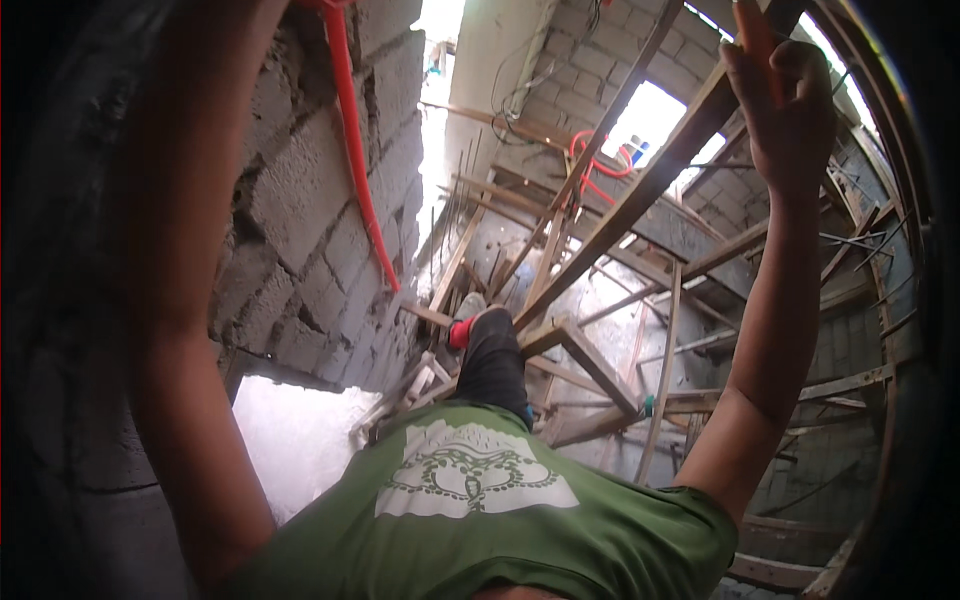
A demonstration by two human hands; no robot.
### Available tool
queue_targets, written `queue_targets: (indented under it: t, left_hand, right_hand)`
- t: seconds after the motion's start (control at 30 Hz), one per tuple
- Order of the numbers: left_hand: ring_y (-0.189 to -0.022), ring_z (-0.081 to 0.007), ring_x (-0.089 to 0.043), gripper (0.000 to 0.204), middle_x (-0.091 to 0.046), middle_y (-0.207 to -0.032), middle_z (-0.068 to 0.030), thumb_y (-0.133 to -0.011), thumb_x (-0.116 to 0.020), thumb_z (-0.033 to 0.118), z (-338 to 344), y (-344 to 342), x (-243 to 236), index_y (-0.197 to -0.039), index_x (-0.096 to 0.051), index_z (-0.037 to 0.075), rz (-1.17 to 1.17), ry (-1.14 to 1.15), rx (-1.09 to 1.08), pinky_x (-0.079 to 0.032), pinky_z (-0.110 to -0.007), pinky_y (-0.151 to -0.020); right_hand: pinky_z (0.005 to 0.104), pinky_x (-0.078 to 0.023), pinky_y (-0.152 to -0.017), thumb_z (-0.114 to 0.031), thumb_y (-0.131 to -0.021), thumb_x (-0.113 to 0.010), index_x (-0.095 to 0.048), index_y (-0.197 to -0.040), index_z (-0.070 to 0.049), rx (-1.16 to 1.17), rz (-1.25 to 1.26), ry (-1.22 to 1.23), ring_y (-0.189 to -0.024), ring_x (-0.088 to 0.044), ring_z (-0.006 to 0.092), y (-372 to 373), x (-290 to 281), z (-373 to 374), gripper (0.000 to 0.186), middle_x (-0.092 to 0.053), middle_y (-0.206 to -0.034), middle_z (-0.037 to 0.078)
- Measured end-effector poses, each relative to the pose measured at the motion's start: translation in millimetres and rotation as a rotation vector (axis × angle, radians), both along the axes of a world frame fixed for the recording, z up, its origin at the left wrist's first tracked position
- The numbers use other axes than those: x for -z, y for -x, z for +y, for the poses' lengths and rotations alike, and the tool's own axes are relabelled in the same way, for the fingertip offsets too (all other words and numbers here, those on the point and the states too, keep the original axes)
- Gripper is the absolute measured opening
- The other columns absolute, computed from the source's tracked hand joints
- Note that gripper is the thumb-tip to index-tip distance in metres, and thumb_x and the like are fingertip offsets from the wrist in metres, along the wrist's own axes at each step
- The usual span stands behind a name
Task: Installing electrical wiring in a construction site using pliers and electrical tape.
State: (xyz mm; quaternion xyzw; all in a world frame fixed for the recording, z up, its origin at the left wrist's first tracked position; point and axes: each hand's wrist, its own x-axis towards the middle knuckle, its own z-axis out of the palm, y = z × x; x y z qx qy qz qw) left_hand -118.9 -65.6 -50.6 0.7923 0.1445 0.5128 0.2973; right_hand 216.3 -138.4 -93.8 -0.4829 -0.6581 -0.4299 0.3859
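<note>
My right hand (788, 130) is raised at the upper right, its fingers closed around an orange stick-shaped thing (757, 48) that could be a tool handle. The top edge cuts this thing off, so its kind does not show. On the left my left forearm (205, 170) reaches up along the block wall, with the hand beyond the top edge. A bright orange flexible conduit (357, 150) hangs close to that arm, running down the wall from the top edge to a loose lower end.
A rough grey block wall (300, 200) rises close on the left. My foot (470, 310) is at a narrow timber among wooden scaffold beams (640, 200), far above a cluttered floor. More orange conduit (600, 170) lies coiled beyond. Bare rods (865, 240) stick out at right.
</note>
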Motion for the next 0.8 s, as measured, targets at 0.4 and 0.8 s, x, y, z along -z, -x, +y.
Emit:
queue_targets:
  t: [0.4,0.8]
  left_hand:
    - [-0.090,-0.0239,-0.066,0.031,-0.063,-0.101,-0.0159,-0.102,-0.050,0.025,-2,-29,-3,-0.114,-0.059,-0.002,-0.089,0.231,-0.093,-0.055,-0.035,-0.072]
    - [-0.095,-0.0225,-0.070,0.048,-0.069,-0.112,-0.0171,-0.096,-0.061,0.039,24,-30,8,-0.125,-0.060,0.001,-0.029,0.251,0.053,-0.060,-0.035,-0.074]
  right_hand:
    - [0.0254,-0.046,-0.048,-0.050,-0.088,-0.075,-0.065,-0.110,-0.010,-0.788,1.697,0.783,-0.056,-0.054,0.0102,49,117,36,0.047,-0.060,-0.077,0.003]
    - [0.0472,-0.061,-0.080,-0.027,-0.098,-0.066,-0.055,-0.115,-0.004,-1.197,1.482,0.646,-0.101,-0.069,0.0287,75,67,64,0.030,-0.067,-0.103,0.016]
